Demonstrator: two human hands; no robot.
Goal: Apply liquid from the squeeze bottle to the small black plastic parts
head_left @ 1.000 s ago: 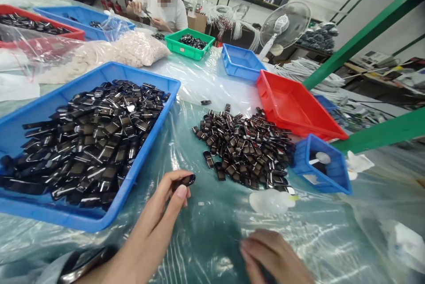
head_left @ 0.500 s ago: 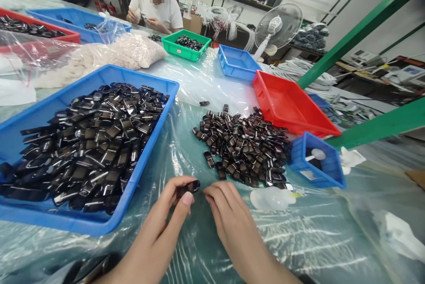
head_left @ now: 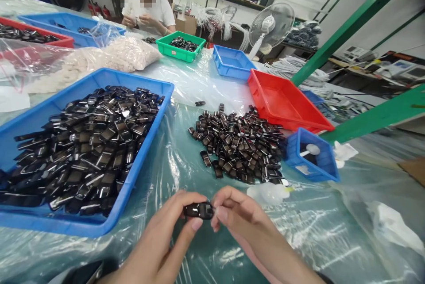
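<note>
At the frame's lower centre, your left hand clamps the black piece between thumb and fingers; your right hand, fingertips bunched, crowds its right end, gripping or not I can't tell. Expect it light, stiff, slick; hold its long sides. The large blue tray bounds the left; plastic sheet gives room lower right
</note>
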